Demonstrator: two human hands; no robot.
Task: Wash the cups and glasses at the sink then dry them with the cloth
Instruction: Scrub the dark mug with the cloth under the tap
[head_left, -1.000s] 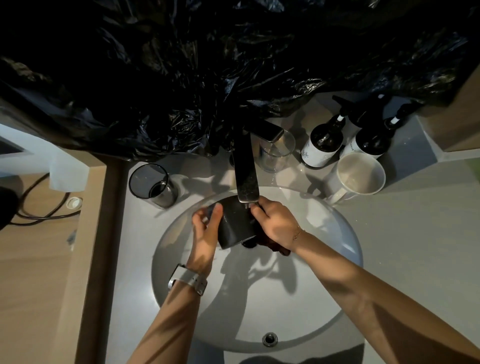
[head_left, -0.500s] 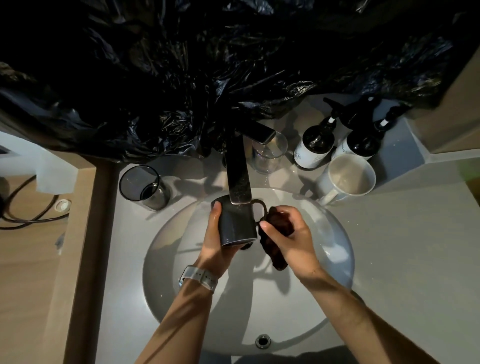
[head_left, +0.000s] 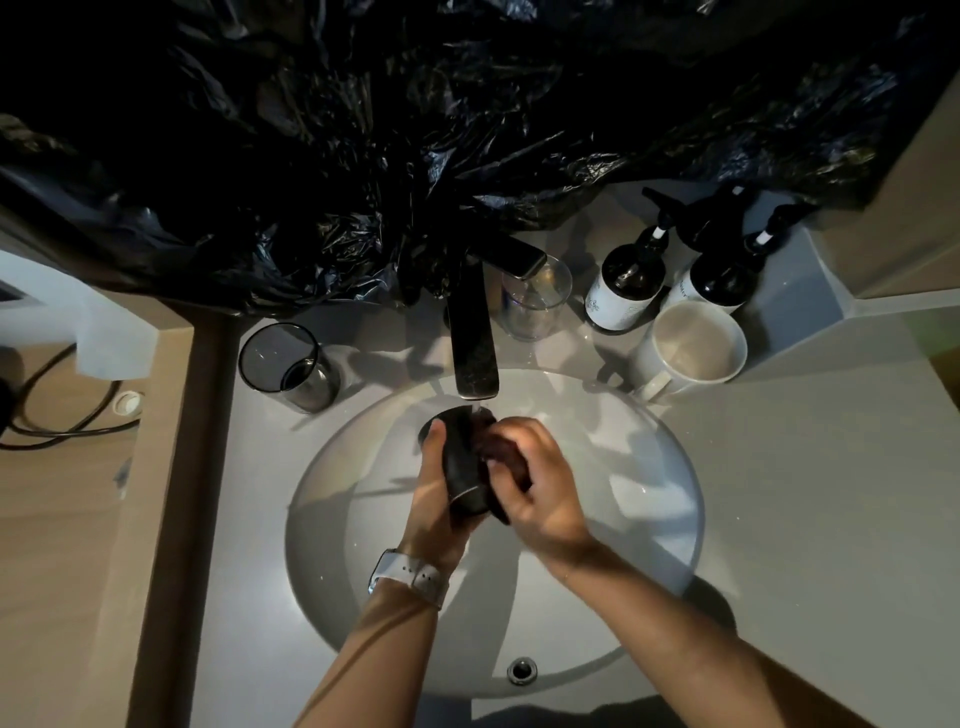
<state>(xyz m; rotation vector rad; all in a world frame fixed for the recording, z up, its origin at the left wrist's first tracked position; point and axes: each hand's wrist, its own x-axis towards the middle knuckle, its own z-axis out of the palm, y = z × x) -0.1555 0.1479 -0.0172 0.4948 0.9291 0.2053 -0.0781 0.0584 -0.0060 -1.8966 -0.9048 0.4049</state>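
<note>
Now the left hand (head_left: 434, 499) grips the dark mug (head_left: 464, 467) under the faucet (head_left: 472, 343); right hand (head_left: 540, 488) seemingly clutches a sponge (head_left: 501, 452).

A cup (head_left: 464, 470) is held over the sink (head_left: 649, 519), below the tap (head_left: 472, 343). 1 glass (head_left: 291, 366) is placed left of the tap; a second glass (head_left: 535, 299), 2 bottles (head_left: 626, 283) and a mug (head_left: 693, 345) are placed right.

You're seeing a dim, wide-angle-warped view: glare on the basin (head_left: 649, 493), hard shadows there, black top edge.
</note>
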